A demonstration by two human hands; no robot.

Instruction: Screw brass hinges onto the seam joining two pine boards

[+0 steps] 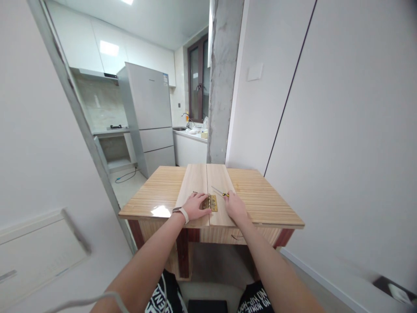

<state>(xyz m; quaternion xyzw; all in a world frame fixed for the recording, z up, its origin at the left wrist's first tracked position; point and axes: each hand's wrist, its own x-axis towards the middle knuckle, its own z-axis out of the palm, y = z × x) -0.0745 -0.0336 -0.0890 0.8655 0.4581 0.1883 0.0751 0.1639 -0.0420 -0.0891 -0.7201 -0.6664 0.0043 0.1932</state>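
Two pale wooden boards, a left board (193,176) and a right board (217,173), lie side by side on the table with a thin seam between them. A brass hinge (213,202) straddles that seam, its left leaf mostly hidden by my fingers. My left hand (196,206) rests on the left board and the hinge, fingers stretched out. In my right hand (236,206), above the right board, is a screwdriver (225,194) with a yellow and black handle; its thin shaft points left and away from me. A small dark thing shows beyond my left fingers, too small to name.
The wood-grain table (273,193) has a drawer front below its near edge. White walls (325,130) stand close on the right and left. Beyond the table are a grey pillar (224,87), a fridge (151,100) and a sink counter (192,145). A white cable (97,298) runs near my left arm.
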